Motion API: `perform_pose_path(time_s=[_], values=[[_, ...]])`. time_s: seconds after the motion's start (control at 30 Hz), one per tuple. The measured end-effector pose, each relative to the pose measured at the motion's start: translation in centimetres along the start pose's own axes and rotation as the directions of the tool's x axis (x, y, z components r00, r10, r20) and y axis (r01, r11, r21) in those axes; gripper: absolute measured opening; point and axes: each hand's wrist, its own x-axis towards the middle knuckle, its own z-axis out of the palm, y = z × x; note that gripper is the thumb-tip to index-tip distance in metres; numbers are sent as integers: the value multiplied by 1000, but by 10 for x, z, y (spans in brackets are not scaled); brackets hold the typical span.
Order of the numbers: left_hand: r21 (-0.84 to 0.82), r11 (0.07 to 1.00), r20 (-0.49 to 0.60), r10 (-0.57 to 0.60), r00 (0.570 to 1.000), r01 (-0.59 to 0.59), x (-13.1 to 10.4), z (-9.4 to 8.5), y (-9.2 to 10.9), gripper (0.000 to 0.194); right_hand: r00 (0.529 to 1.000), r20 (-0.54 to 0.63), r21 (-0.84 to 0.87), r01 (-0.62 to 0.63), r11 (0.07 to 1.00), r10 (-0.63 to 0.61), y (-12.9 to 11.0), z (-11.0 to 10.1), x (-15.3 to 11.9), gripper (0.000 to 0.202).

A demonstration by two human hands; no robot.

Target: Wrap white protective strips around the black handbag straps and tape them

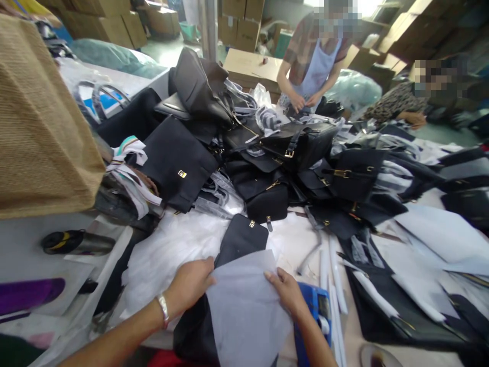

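A thin, whitish translucent sheet (246,306) lies over a black handbag (244,237) right in front of me. The bag's flap with a small gold clasp shows beyond the sheet, and dark material sticks out below on the left. At the sheet's left edge, my left hand (193,283) is closed, thumb and fingers pinching the edge; whether it grips the bag too I cannot tell. My right hand (288,293) pinches the sheet's upper right edge. Crumpled white tissue (164,255) spreads beside my left hand.
Many black handbags (175,158) pile up across the table. White wrapped straps (334,285) and a blue tray (315,306) lie at right. A tan fabric piece (46,117) hangs at left, above a steel bottle (78,242). Across the table, one person (315,61) handles something; another (405,102) sits right.
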Motion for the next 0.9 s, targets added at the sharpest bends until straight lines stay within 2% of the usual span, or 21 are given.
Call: perform_pose_path(time_s=[0.07,0.2,0.3,0.37,0.47,0.53,0.63,0.7,0.8,0.9], values=[[20,999,10,40,999,-40,19,-7,-4,5,999,1,66,-42,997,42,5,3,-9,50],[84,991,-9,102,995,-101,51,-17,-5,5,990,-63,100,-118,988,125,11,17,-28,47],[142,981,-51,144,988,-135,59,-23,12,11,965,-167,29,-202,979,204,11,29,-43,45],[174,971,-95,185,978,-166,53,-23,31,22,945,-234,-62,-248,967,228,9,37,-51,42],[190,938,-118,314,942,-289,34,-9,57,34,931,-291,-151,-271,950,220,9,47,-58,37],[201,903,-57,397,916,-379,22,9,64,38,929,-306,-146,-260,955,206,12,53,-60,37],[291,869,43,406,913,-400,15,40,57,51,923,-341,-107,-228,968,180,19,57,-58,40],[341,858,75,383,921,-384,15,53,47,62,917,-361,-94,-218,971,171,24,56,-56,42],[375,857,72,353,933,-354,16,61,38,72,912,-374,-93,-219,971,169,28,53,-52,45],[388,857,71,340,938,-340,17,60,38,74,908,-377,-129,-246,960,182,30,52,-50,43]])
